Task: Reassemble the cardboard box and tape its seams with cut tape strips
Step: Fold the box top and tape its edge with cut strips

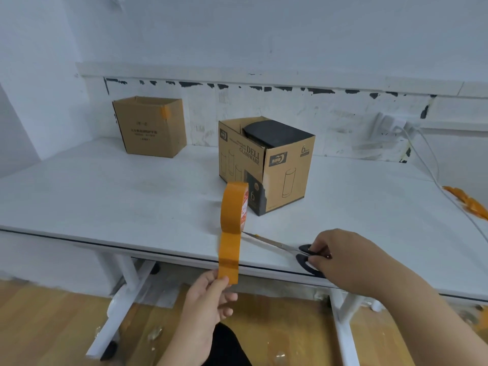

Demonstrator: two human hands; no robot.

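An orange tape roll point(233, 206) stands on edge on the white table point(105, 196), with a strip point(229, 256) pulled down past the table's front edge. My left hand point(211, 297) pinches the strip's free end. My right hand point(343, 256) grips the black handles of the scissors point(285, 248), which lie on the table with their blades pointing at the tape. Behind the roll stands the printed cardboard box point(274, 165), its top open with something black inside.
A second, plain cardboard box point(151, 126) with a patch of orange tape stands at the back left. Crumpled orange tape scraps point(467, 202) lie at the right edge beside a white cable point(433, 167) running from a wall socket.
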